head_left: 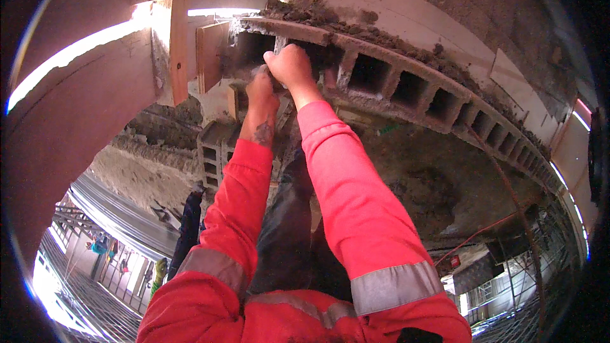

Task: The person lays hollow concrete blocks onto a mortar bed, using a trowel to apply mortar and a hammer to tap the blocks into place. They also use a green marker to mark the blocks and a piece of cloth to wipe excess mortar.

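Observation:
Both my arms, in red sleeves with grey bands, reach forward to the left end of a course of hollow concrete blocks point(406, 111). My right hand point(293, 67) is closed in a fist in front of a block's open cores, with its thumb toward the left. Just below and left of it, my left hand point(260, 94) is also closed, and the two hands nearly touch. Whatever they grip is hidden behind the fingers. A short wooden board point(211, 57) stands upright against the end of the blocks, left of my hands.
A wooden post point(180, 38) and pale panels rise at the left. Loose mortar point(406, 41) lies along the blocks' far edge. More hollow blocks point(211, 152) are stacked below my left hand. A thin rod point(511, 200) slants at the right, and corrugated metal sheets point(114, 209) lie lower left.

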The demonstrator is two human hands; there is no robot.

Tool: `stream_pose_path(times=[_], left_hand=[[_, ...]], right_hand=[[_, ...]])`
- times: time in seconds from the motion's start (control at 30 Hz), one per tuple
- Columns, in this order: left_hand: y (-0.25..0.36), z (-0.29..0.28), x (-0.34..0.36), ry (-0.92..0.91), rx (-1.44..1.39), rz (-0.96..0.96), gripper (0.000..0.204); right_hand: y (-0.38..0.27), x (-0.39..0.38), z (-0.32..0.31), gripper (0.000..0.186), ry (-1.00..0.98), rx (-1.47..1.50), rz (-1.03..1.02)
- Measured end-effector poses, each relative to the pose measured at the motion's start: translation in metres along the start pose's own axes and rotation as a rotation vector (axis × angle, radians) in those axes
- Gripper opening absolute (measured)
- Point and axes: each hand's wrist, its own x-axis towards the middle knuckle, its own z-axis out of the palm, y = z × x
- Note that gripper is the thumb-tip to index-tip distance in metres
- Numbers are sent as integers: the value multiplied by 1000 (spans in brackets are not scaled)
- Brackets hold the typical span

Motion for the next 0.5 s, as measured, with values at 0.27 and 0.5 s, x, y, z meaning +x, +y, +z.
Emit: stream_pose_path(times=[0.27,0.5], left_hand=[[-13,-10,13,108,-7,-40,25],[20,25,-6,254,-300,-311,28]], right_hand=[[-10,-1,-4,45,-50,-13,-16],[0,5,-8,47,-60,-39,6]])
